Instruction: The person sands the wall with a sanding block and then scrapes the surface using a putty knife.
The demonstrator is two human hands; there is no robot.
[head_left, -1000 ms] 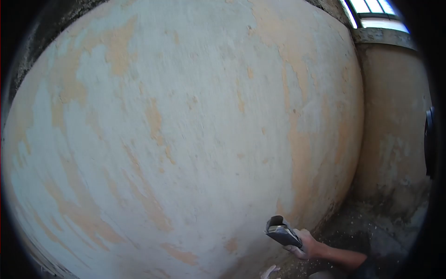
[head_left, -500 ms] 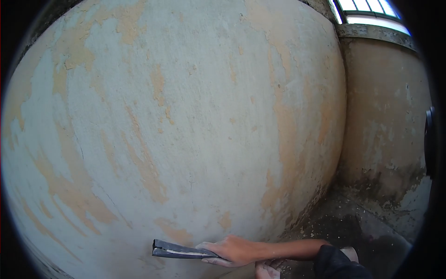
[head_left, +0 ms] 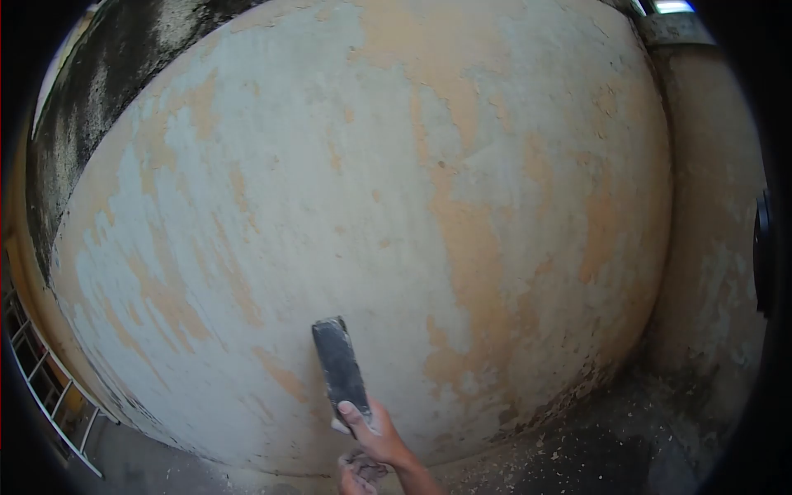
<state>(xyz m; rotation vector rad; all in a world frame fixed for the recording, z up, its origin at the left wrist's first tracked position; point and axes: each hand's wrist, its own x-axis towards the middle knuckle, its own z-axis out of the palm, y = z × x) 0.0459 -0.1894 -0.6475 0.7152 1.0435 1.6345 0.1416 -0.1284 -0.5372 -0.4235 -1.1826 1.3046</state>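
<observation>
My right hand (head_left: 375,431) grips the lower end of a long, flat, dark sanding block (head_left: 340,367), its thumb lying along the face. The block points up and slightly left, its worn, dusty edges showing, and it overlaps the peeling wall (head_left: 396,272). Just below, at the bottom of the view, my left hand (head_left: 361,473) is coated in pale dust with its fingers curled in. I cannot tell whether anything is inside those fingers.
Pale paint on the wall has flaked off in orange-tan patches. A white metal ladder-like frame (head_left: 51,388) leans at the lower left. Dark floor (head_left: 577,445) strewn with paint chips runs along the base, and another stained wall (head_left: 709,223) meets this one at the right.
The view has shifted left, bringing in the ladder-like frame and a dark, stained wall. The sanding block has turned from lying level to nearly upright, still in my right hand.
</observation>
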